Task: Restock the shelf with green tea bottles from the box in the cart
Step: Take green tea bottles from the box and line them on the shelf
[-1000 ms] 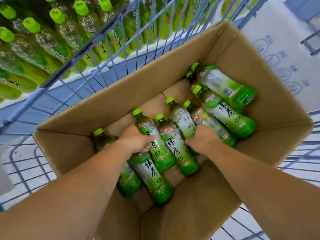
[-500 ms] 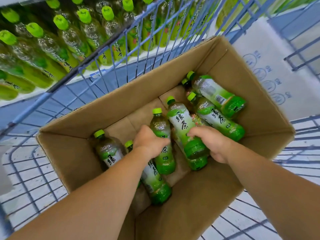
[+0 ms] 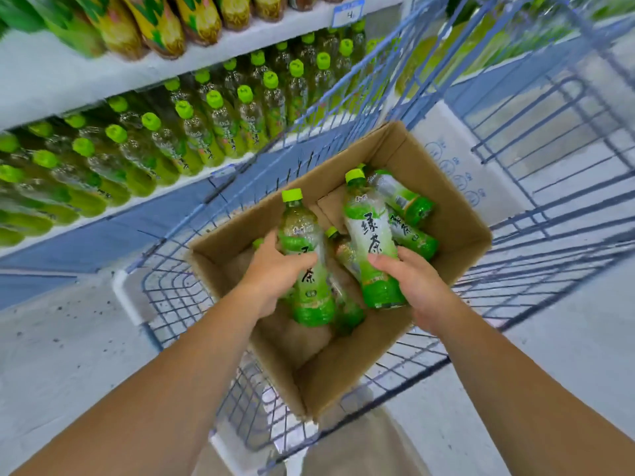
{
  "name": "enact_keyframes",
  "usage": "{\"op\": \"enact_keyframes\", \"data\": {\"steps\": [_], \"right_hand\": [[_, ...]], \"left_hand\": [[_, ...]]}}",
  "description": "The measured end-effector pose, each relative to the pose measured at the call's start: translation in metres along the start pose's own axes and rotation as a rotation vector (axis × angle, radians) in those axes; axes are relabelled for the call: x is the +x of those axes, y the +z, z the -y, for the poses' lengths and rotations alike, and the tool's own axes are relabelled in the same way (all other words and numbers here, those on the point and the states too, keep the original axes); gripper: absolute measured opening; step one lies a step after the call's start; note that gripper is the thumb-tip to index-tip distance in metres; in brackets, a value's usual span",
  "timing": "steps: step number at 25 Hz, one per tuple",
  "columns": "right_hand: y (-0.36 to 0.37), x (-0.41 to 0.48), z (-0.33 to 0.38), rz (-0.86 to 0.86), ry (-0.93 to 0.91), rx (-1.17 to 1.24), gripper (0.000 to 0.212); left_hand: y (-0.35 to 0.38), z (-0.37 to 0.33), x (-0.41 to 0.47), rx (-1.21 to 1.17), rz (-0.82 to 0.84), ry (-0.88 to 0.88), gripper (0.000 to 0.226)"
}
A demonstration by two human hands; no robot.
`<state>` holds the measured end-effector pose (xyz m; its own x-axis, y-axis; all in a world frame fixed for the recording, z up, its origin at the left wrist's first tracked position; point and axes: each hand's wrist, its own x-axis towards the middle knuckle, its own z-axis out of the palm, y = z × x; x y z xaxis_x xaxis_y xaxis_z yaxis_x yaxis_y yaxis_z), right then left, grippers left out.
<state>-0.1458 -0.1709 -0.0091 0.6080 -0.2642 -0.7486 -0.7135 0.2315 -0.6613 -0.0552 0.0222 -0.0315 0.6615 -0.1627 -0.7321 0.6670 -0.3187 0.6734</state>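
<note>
While gripped, bottles [image 3: 309, 266] within fingers [image 3: 381, 261].

we see bottles [image 3: 307, 266] with bright green caps and green-and-white labels bearing black characters. the box [image 3: 347, 369] is plain brown, the cart [image 3: 178, 297] blue wire; the top-shelf packs [image 3: 154, 25] show yellow with green zigzags

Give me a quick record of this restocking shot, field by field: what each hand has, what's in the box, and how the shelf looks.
left hand: gripping one green tea bottle, cap up
right hand: gripping a second bottle, cap up
box: open cardboard, sitting in the blue wire cart
left in box: several bottles lying down; exact count unclear
shelf: rows of green-capped bottles beyond the cart
upper shelf: yellow-green packs, price tag reading 4
</note>
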Motion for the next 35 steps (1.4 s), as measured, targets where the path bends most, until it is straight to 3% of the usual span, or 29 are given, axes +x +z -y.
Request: {"op": "enact_keyframes", "data": {"steps": [3, 8, 13, 17, 24, 30, 35], "right_hand": [[0.023, -0.068, 0.021, -0.007, -0.060, 0.026, 0.024], [0.071, -0.156, 0.043, -0.080, -0.156, 0.104, 0.013], [0.111, -0.204, 0.065, -0.089, -0.256, 0.117, 0.014], [0.133, -0.228, 0.081, 0.013, -0.345, 0.099, 0.017], [0.200, -0.256, 0.083, 0.277, -0.403, 0.015, 0.020], [0.310, -0.281, 0.091, 0.488, -0.441, -0.144, 0.022], [0.430, -0.259, 0.106, 0.501, -0.439, -0.180, 0.025]], "left_hand": [[-0.033, -0.019, -0.050, -0.027, 0.039, 0.041, 0.044], [-0.090, -0.043, -0.110, -0.175, 0.084, 0.072, 0.034], [-0.138, -0.068, -0.161, -0.240, 0.061, 0.163, 0.029], [-0.168, -0.083, -0.212, -0.314, 0.003, 0.280, 0.038], [-0.236, -0.075, -0.309, -0.391, -0.254, 0.465, 0.032], [-0.347, -0.053, -0.353, -0.454, -0.446, 0.515, 0.031], [-0.458, -0.035, -0.336, -0.402, -0.521, 0.561, 0.032]]}}
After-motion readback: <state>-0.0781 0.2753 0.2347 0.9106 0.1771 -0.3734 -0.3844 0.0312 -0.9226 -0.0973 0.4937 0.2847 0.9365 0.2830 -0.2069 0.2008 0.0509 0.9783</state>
